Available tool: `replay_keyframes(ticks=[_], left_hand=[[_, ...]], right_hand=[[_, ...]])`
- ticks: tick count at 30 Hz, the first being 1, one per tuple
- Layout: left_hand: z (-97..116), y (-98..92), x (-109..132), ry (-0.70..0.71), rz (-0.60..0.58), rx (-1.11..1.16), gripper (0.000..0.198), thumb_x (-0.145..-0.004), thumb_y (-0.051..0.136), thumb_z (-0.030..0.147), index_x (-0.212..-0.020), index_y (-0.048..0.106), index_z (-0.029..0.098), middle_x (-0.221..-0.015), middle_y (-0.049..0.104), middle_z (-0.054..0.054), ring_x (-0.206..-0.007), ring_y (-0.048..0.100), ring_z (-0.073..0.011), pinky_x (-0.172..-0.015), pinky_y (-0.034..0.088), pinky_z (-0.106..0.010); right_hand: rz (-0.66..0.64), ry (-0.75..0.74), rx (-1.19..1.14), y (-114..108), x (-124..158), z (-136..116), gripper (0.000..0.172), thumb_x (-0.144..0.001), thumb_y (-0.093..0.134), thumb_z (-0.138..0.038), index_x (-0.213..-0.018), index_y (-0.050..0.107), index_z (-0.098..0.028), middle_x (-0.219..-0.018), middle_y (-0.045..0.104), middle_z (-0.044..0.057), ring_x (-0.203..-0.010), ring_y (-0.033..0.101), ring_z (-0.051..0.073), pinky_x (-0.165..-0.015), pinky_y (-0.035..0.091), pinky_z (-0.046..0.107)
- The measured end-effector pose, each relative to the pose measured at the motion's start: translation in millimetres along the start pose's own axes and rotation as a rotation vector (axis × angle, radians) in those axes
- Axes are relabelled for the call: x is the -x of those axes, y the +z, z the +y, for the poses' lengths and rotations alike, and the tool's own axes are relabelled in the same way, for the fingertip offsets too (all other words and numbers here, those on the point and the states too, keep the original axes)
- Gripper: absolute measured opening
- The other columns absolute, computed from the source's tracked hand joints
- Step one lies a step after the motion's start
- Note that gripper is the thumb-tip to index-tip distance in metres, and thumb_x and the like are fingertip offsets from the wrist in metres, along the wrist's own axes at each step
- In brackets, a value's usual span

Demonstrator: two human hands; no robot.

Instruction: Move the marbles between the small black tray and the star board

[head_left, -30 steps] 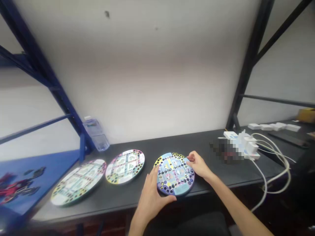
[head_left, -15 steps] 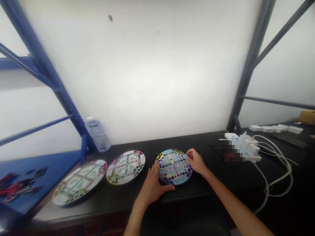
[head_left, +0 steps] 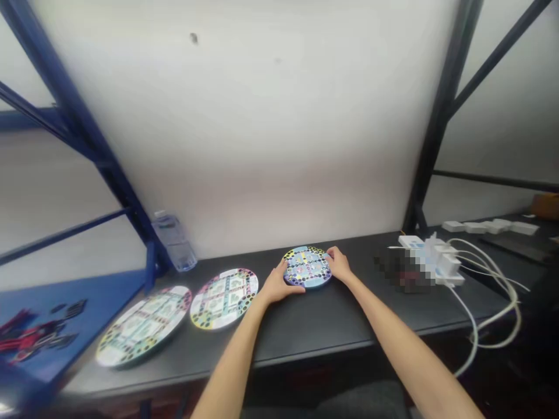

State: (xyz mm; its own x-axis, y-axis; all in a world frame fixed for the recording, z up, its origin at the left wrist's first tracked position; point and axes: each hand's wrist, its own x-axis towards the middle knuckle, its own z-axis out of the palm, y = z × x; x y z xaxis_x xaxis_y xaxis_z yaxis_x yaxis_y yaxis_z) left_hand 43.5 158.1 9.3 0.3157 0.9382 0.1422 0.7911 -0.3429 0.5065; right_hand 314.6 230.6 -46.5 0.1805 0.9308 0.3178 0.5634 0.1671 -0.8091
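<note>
A round game board [head_left: 308, 269] with rows of coloured dots in yellow, purple and light blue lies near the back of the black shelf, between my hands. My left hand [head_left: 278, 284] grips its left edge, the thumb stretched along the front rim. On the right edge, my right hand [head_left: 338, 263] pinches the rim with bent fingers. Left of these stands a second round board [head_left: 225, 298] with a paler printed grid. Beyond it, farther left, is a third round board [head_left: 145, 326] of similar look.
A clear plastic bottle [head_left: 174, 241] leans by the blue frame post [head_left: 105, 163]. On the right sit a white power strip [head_left: 437, 262] with plugs and looping white cables [head_left: 517, 317]. Red and black items [head_left: 35, 337] lie on a blue surface at far left.
Both hands and the dotted round board have moved away from me, toward the wall at the back. The two other boards have stayed in place.
</note>
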Motion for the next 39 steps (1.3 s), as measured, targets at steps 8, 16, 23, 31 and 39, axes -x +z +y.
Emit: replay_keyframes(ticks=[8,16,23,31,39], left_hand=[[-10.7,2.0,-1.7,0.036,0.075,0.093,0.108,-0.064,0.079,0.061,-0.152,0.033,0.020,-0.159,0.032,-0.012,-0.145,0.033,-0.0321,-0.120,0.026,-0.041],[-29.7,10.3,-12.8,-0.090,0.392,0.003,0.043,-0.096,0.032,0.014,-0.133,0.051,0.009,-0.131,0.060,-0.017,-0.124,0.056,-0.0225,-0.110,0.039,-0.037],[-44.1,1.4,-13.9,-0.043,0.328,-0.118,0.033,-0.091,0.040,0.012,-0.112,0.065,0.013,-0.114,0.068,-0.013,-0.111,0.061,-0.0226,-0.103,0.043,-0.037],[-56.0,-8.4,-17.7,-0.003,0.242,-0.250,0.037,-0.094,0.039,0.019,-0.122,0.062,0.012,-0.133,0.060,-0.016,-0.129,0.050,-0.0251,-0.113,0.031,-0.040],[-60.2,-0.1,-18.0,-0.068,0.204,-0.340,0.043,-0.097,0.036,0.024,-0.134,0.054,0.013,-0.147,0.049,-0.018,-0.140,0.040,-0.0306,-0.115,0.024,-0.051]], right_hand=[[0.017,-0.022,-0.088,-2.7,-0.1,5.2,0.022,-0.086,0.055,-0.027,-0.107,0.061,-0.022,-0.107,0.072,0.008,-0.103,0.068,0.021,-0.096,0.050,0.037],[-0.003,-0.112,0.007,-29.0,4.5,25.3,0.044,-0.080,0.045,-0.005,-0.118,0.061,-0.019,-0.115,0.070,0.011,-0.109,0.067,0.021,-0.101,0.049,0.038],[-0.048,-0.147,0.204,-41.7,16.7,27.0,0.053,-0.081,0.048,-0.008,-0.131,0.060,-0.017,-0.125,0.066,0.013,-0.118,0.061,0.027,-0.106,0.043,0.043],[-0.069,-0.221,0.453,-41.8,20.6,30.2,0.042,-0.088,0.051,-0.020,-0.127,0.064,-0.012,-0.140,0.056,0.019,-0.134,0.046,0.033,-0.115,0.028,0.047],[-0.077,-0.223,0.430,-40.4,21.3,32.9,0.041,-0.088,0.053,-0.021,-0.127,0.064,-0.012,-0.140,0.056,0.019,-0.137,0.043,0.032,-0.117,0.025,0.045]])
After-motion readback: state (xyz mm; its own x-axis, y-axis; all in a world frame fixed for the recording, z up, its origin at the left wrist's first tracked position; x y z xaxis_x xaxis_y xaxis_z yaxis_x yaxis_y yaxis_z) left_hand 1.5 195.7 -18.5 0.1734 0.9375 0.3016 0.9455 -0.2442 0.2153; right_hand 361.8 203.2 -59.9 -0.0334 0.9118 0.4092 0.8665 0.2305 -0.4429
